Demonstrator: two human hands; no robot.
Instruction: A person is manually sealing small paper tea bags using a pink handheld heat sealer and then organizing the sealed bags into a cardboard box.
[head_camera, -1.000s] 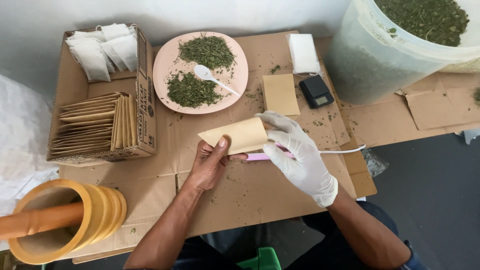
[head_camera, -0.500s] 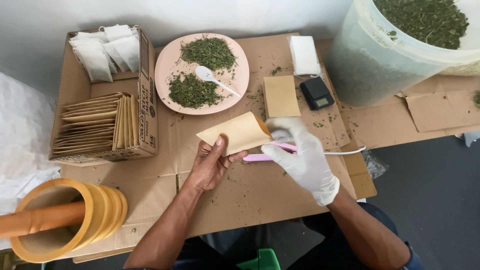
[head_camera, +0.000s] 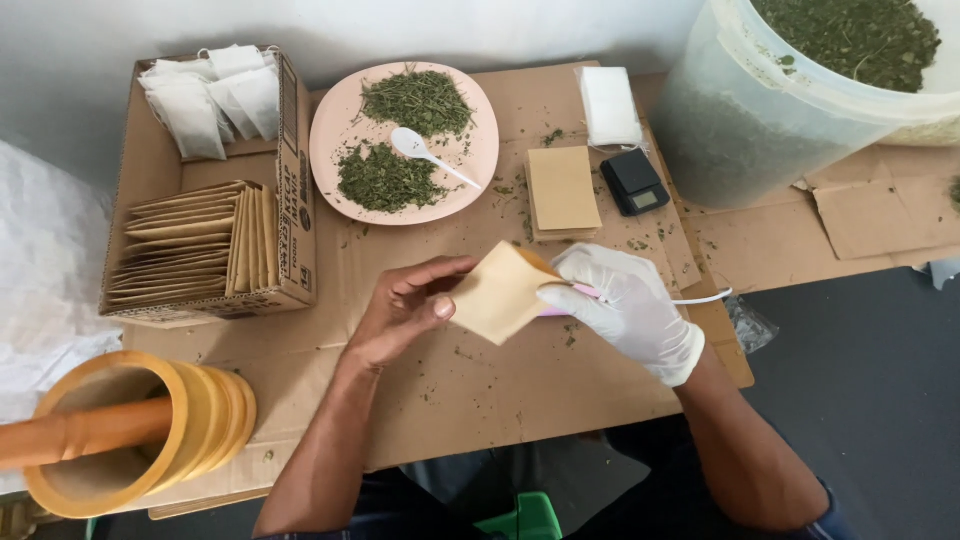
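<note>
A tan paper envelope is held up above the cardboard-covered table. My bare left hand pinches its left corner between thumb and fingers. My right hand, in a white glove, grips the envelope's right edge and also holds a thin pink tool with a white cord trailing to the right. A pink plate with two heaps of dried green herb and a white plastic spoon lies beyond the hands.
A cardboard box at left holds white sachets and stacked tan envelopes. More tan envelopes, white sachets and a small black scale lie at the back. A big plastic bucket of herb stands right; yellow tape rolls near left.
The envelope has been lifted off the table and tilted, its right edge now raised in the gloved hand. My left hand shifted from pressing its lower corner to pinching its left side.
</note>
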